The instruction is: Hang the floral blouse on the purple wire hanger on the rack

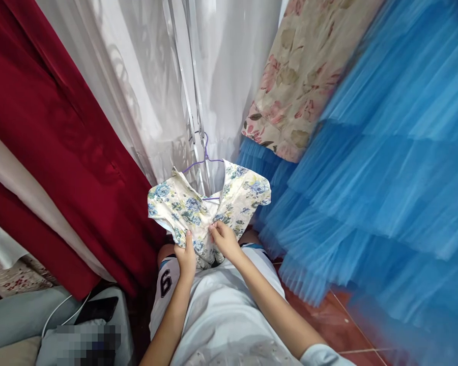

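A short-sleeved white dress with blue flowers (193,204) hangs in front of me on a purple hanger (206,152). The hanger's hook is up against a thin white strap or pole (191,101). My left hand (185,256) is closed on the lower left of the bodice, thumb on top and fingers behind the cloth. With thumb and fingertips together, my right hand (224,239) pinches the front near the bottom of the V-neck. The lower part of the garment bunches between my forearms and is partly hidden.
White curtains (137,76) hang behind. Dark red cloth (76,142) is at the left, with a grey couch (23,310) and a dark phone-like device (97,310) below. A beige floral fabric (290,86) and blue tulle (366,178) hang at the right over red tiles (336,315).
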Action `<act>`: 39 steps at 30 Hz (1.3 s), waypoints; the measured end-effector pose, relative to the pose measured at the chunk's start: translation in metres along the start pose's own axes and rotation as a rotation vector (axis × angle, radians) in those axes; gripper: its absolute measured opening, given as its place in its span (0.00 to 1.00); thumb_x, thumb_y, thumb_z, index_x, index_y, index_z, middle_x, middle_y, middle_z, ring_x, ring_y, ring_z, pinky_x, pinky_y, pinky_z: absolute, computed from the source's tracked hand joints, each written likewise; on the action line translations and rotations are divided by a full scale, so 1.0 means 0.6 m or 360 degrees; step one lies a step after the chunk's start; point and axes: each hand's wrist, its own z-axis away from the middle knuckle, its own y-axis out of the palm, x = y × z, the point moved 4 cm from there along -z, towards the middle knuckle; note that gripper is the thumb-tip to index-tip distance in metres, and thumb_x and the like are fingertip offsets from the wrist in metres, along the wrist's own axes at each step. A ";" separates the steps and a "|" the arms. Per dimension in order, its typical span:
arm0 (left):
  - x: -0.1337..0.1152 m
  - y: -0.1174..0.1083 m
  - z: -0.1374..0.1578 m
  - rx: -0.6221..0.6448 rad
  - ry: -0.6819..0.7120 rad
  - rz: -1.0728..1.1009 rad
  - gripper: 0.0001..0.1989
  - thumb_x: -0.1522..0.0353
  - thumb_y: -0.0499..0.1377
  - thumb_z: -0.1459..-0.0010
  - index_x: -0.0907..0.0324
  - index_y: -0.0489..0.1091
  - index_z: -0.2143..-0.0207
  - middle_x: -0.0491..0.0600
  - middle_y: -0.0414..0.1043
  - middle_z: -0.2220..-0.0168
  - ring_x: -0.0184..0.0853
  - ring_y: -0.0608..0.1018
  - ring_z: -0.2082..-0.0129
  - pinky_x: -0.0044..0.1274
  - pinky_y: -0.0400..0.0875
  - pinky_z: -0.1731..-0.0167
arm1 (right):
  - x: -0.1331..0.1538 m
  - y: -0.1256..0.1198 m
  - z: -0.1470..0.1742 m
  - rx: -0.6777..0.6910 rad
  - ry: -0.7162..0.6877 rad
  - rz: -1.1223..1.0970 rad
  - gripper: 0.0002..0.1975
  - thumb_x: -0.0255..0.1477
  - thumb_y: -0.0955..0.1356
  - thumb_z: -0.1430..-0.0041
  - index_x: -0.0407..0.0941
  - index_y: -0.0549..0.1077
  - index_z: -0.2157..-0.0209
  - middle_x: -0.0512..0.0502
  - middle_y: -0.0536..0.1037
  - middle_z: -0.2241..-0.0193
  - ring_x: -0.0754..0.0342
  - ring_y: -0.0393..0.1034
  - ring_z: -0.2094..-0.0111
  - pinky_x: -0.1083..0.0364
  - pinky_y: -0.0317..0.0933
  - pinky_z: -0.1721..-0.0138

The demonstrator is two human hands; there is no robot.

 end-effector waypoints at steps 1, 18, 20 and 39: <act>-0.001 -0.002 0.001 -0.0006 0.0013 -0.0010 0.18 0.59 0.60 0.41 0.58 0.70 0.52 0.58 0.72 0.47 0.46 0.73 0.44 0.35 0.67 0.44 | 0.000 -0.002 0.001 -0.0001 0.0012 -0.0087 0.14 0.42 0.62 0.38 0.47 0.66 0.72 0.51 0.72 0.82 0.53 0.64 0.79 0.55 0.57 0.73; -0.027 0.061 0.036 0.0821 0.0524 -0.0481 0.02 0.68 0.56 0.42 0.54 0.68 0.66 0.49 0.72 0.68 0.37 0.75 0.66 0.26 0.68 0.62 | 0.019 0.005 0.022 0.0268 0.0315 -0.0707 0.11 0.34 0.66 0.49 0.43 0.75 0.78 0.52 0.68 0.91 0.60 0.52 0.89 0.58 0.43 0.83; -0.036 0.068 0.044 0.0940 0.0644 -0.0605 0.06 0.71 0.53 0.41 0.56 0.70 0.63 0.51 0.74 0.64 0.37 0.76 0.62 0.26 0.68 0.61 | 0.035 -0.012 0.006 0.0170 0.0350 -0.0825 0.11 0.34 0.67 0.51 0.42 0.76 0.77 0.52 0.67 0.91 0.61 0.50 0.89 0.58 0.40 0.84; -0.051 0.110 0.037 0.1432 0.0628 -0.0869 0.04 0.69 0.56 0.40 0.58 0.70 0.63 0.50 0.75 0.66 0.36 0.77 0.66 0.24 0.68 0.65 | 0.213 -0.117 -0.123 -0.0196 -0.0195 -0.0799 0.10 0.32 0.67 0.49 0.39 0.76 0.73 0.53 0.66 0.89 0.62 0.55 0.87 0.60 0.43 0.84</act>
